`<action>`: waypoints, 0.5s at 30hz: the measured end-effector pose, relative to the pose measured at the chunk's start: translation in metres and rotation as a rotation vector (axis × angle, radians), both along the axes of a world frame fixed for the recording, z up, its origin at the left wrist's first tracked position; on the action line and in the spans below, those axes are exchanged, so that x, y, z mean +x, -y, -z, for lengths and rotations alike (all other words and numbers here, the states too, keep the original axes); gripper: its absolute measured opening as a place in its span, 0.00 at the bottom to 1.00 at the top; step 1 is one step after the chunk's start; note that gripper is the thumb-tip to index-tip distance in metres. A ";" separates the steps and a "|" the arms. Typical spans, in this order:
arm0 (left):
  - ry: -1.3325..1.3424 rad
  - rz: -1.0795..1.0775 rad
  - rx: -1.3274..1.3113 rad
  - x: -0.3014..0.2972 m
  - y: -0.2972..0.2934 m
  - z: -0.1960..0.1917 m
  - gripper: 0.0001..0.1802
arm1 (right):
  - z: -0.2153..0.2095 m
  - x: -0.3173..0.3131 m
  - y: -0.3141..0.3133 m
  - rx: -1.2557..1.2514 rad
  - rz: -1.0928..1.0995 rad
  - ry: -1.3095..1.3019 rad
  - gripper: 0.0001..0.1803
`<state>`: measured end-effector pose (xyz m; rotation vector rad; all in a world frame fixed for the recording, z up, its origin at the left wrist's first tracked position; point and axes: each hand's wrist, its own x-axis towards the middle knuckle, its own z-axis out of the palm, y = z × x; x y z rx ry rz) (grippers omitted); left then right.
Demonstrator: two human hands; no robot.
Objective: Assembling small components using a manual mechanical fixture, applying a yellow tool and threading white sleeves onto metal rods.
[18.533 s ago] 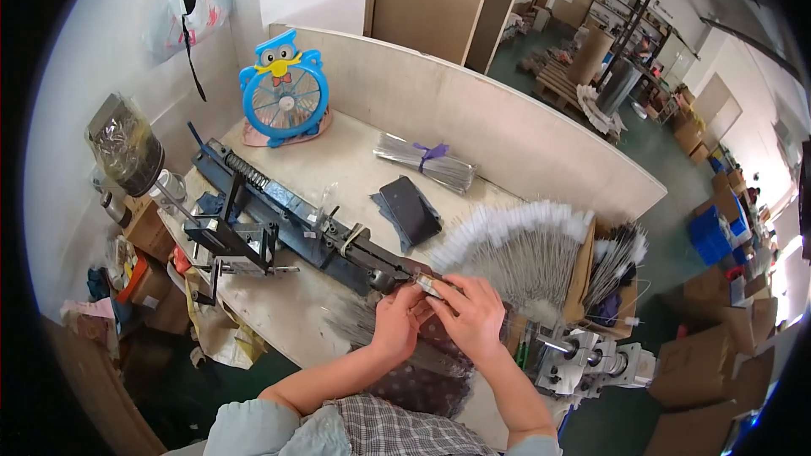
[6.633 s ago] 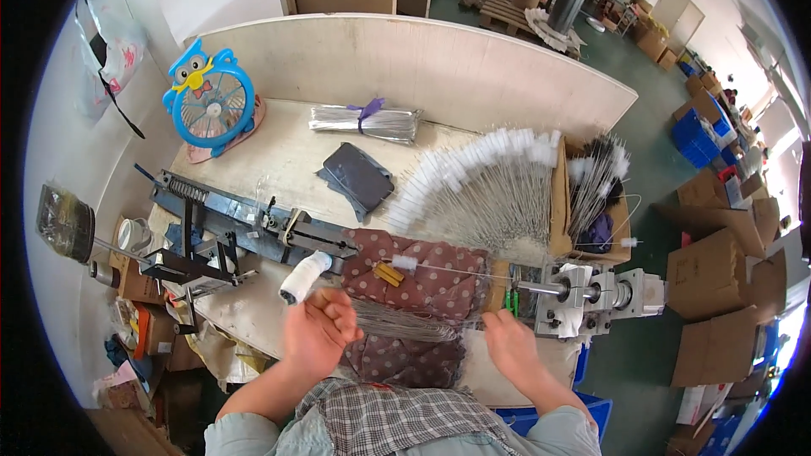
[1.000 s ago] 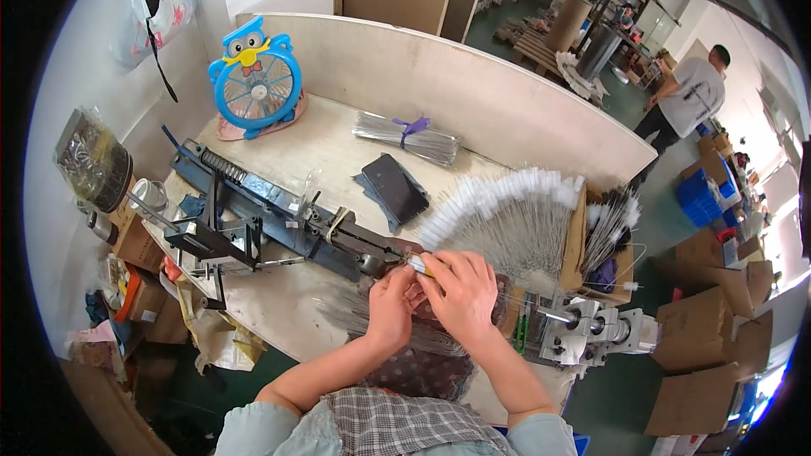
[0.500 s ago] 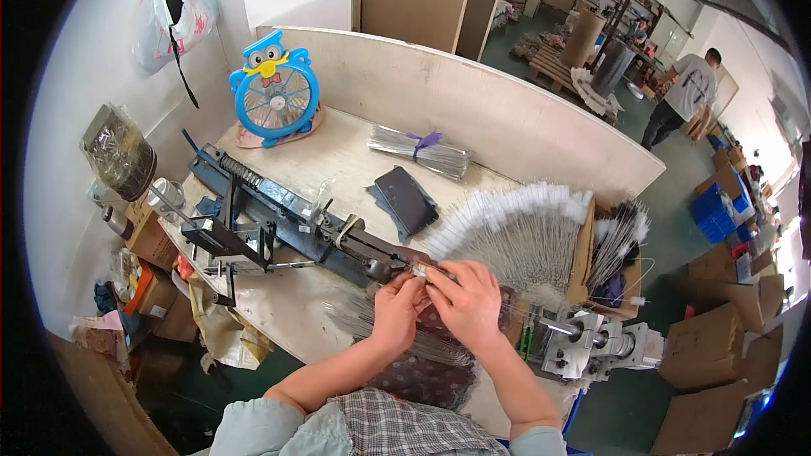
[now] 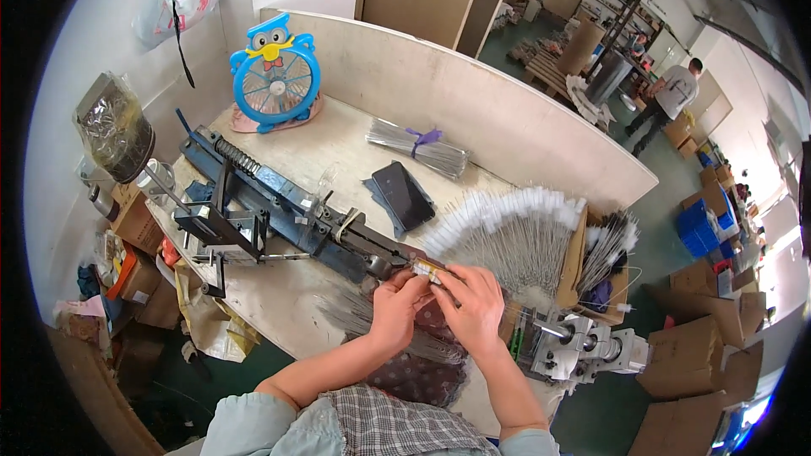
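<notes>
Pinched between the fingertips of the left hand (image 5: 395, 308) and right hand (image 5: 473, 308), at their twelve o'clock, a small yellowish-silver piece (image 5: 427, 269) sits at the near end of the blue metal machine (image 5: 279, 203) on the workbench (image 5: 338, 139).

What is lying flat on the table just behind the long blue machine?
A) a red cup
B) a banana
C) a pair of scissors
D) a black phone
D: a black phone lies flat on the table, just behind the blue machine and in front of the tied bundle of thin metal rods.
</notes>
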<state>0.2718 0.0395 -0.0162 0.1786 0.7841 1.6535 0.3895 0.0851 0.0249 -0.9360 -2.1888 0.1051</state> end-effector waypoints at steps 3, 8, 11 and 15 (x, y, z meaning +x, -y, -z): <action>-0.031 -0.013 0.000 0.000 -0.002 -0.001 0.07 | -0.002 -0.001 -0.002 -0.016 -0.021 0.002 0.13; -0.054 0.001 -0.033 0.000 -0.003 -0.002 0.06 | 0.004 0.001 -0.004 -0.015 -0.010 0.044 0.15; 0.031 -0.012 -0.008 -0.001 -0.003 -0.004 0.07 | 0.003 -0.006 -0.003 0.005 -0.008 -0.019 0.16; 0.058 -0.011 -0.027 -0.003 0.000 0.000 0.08 | 0.005 -0.014 -0.002 -0.014 0.022 -0.069 0.17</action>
